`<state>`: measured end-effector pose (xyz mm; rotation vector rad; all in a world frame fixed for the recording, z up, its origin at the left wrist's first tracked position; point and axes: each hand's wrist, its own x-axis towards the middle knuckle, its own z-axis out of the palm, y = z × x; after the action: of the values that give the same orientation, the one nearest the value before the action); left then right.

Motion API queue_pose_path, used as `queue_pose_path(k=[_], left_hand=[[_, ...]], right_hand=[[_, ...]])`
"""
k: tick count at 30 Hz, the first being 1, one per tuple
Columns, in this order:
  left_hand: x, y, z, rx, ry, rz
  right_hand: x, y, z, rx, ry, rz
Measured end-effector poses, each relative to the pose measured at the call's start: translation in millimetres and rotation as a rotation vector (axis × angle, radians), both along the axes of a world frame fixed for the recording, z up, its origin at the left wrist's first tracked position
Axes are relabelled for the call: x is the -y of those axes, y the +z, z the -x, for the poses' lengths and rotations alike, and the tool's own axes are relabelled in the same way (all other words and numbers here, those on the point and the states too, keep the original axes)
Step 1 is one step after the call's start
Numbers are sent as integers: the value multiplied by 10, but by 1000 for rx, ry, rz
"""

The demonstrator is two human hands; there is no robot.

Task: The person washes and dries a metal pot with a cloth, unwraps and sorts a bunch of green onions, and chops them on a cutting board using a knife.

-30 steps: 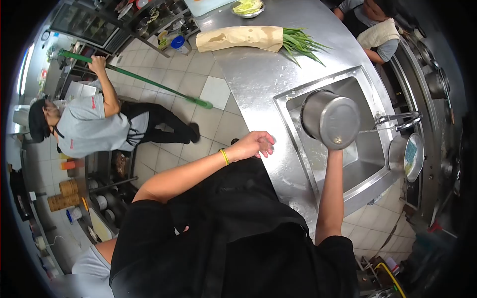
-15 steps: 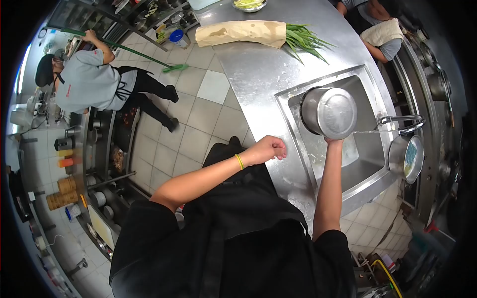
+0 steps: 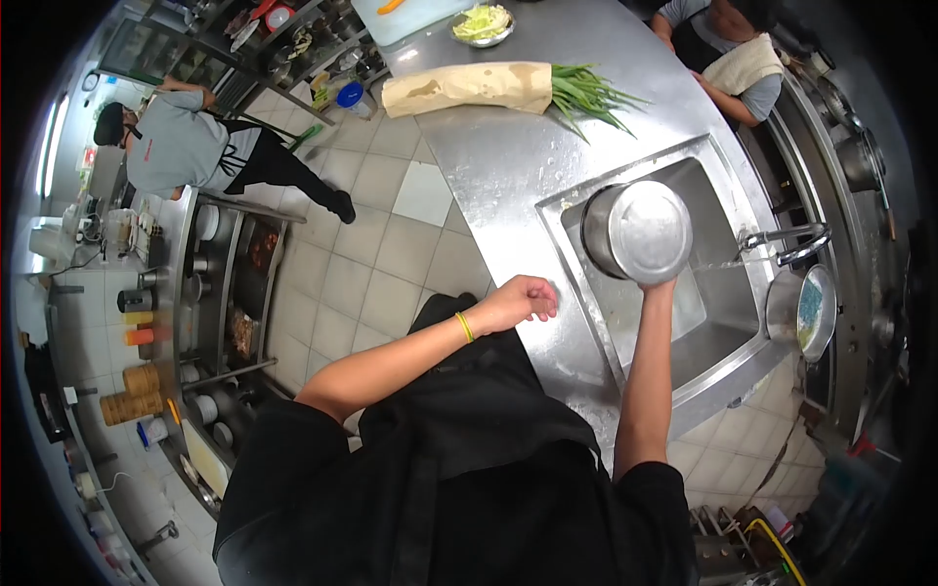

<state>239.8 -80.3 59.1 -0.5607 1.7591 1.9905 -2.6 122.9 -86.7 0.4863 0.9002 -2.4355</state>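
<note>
My right hand (image 3: 660,287) is closed on a steel pot (image 3: 650,232) at its lower edge. Most of the fingers are hidden by the pot, which is tilted over the steel sink (image 3: 684,376) with a flat round face, apparently its base, toward me. A thin stream of water runs from the faucet (image 3: 791,239) toward the pot and basin. My left hand (image 3: 526,301), with a yellow band at the wrist, hovers over the counter edge left of the sink. Its fingers are loosely curled together and nothing shows in them.
Green stalks (image 3: 591,95) wrapped in brown paper (image 3: 469,88) lie on the steel counter (image 3: 498,166). Behind stand a bowl of cut vegetables (image 3: 483,23) and a white board (image 3: 405,21). Another pot (image 3: 801,313) sits right of the sink. One co-worker (image 3: 195,146) is at left, another (image 3: 733,59) at upper right.
The view has shifted slightly. The pot stays over the sink in my right hand, nearly unmoved. The left co-worker with the green-handled tool has stepped and turned farther away.
</note>
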Motion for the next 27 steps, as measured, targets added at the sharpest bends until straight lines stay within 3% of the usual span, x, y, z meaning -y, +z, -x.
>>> queue_pose_path(k=[2,10,12,13,14,16,18,20,22,23,24,26,27], left_hand=[[11,18,20,-17,19,-22],[292,17,41,-45,-40,-88],[493,-41,-9,-130,-52,12],[563,-302,-31,-246,-51,56],[652,-259,-54,-268,-78,152],[835,-486,-48,-309,-86,-30],[1097,48,36,-74,-167,-220],[1344,257,168,-148,-323,-302],[1607,474,276,-265,-420,-237],[1739,529,329,-313,-473,-268],[1790,439,354,-428,-413,-114],[2119,512,356,-344,-373,-145],[2274,501,307,-393,-367,-169]], right_hand=[[-1,-42,15,-89,35,53],[-389,-61,-167,2,-8,-31],[-592,-78,-352,63,-48,-67],[-489,230,-509,93,-95,-196],[-378,484,-610,121,-148,-321],[-447,626,-796,-115,-162,-300],[-673,605,-667,-324,-176,-315],[-32,1546,-975,-686,-197,-774],[552,2025,-1274,-784,-298,-859],[795,2178,-1382,-935,-180,-1016],[1054,2340,-1492,-1074,-62,-1177],[1621,2739,-1786,-1272,17,-1407],[1774,2914,-1861,-1261,168,-1356]])
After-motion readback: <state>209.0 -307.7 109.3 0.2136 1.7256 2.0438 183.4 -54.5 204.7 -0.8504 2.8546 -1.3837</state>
